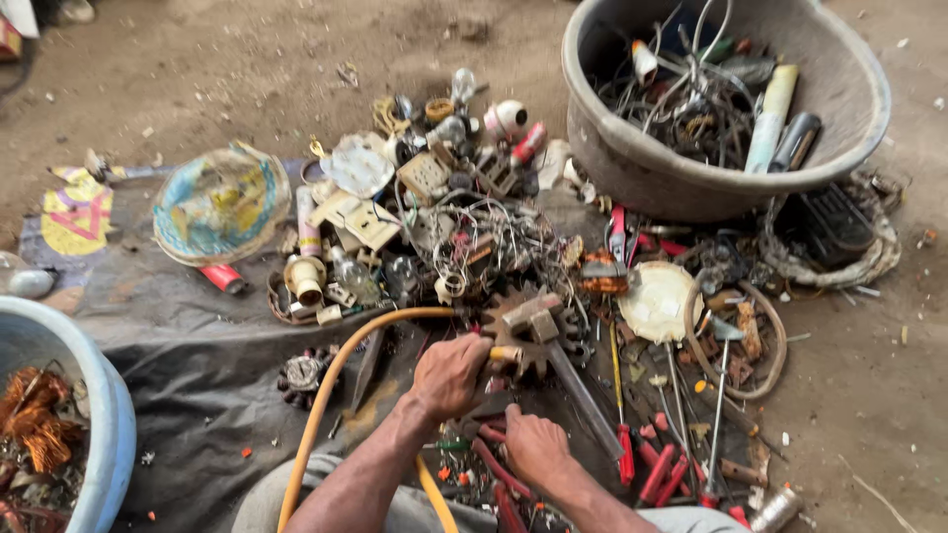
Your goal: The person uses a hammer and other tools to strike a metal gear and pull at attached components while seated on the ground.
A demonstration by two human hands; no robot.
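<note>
1. Left hand (449,375): clenched around the tip of a yellow hose (336,380), which arcs from 7 o'clock up toward the centre of the pile
2. Hose tip: touches a rusty gear (523,331) at the centre, under a grey metal block (530,314)
3. Right hand (533,446): fingers curled, resting on red-handled tools (494,469) at 6 o'clock; whether it grips one cannot be told
4. Grey tub (632,168): at 1 o'clock, holds wire and tubes
5. Blue basin (109,395): at 8 o'clock, holds copper wire (35,415)
6. Black sheet (197,345): lies under the scrap
</note>
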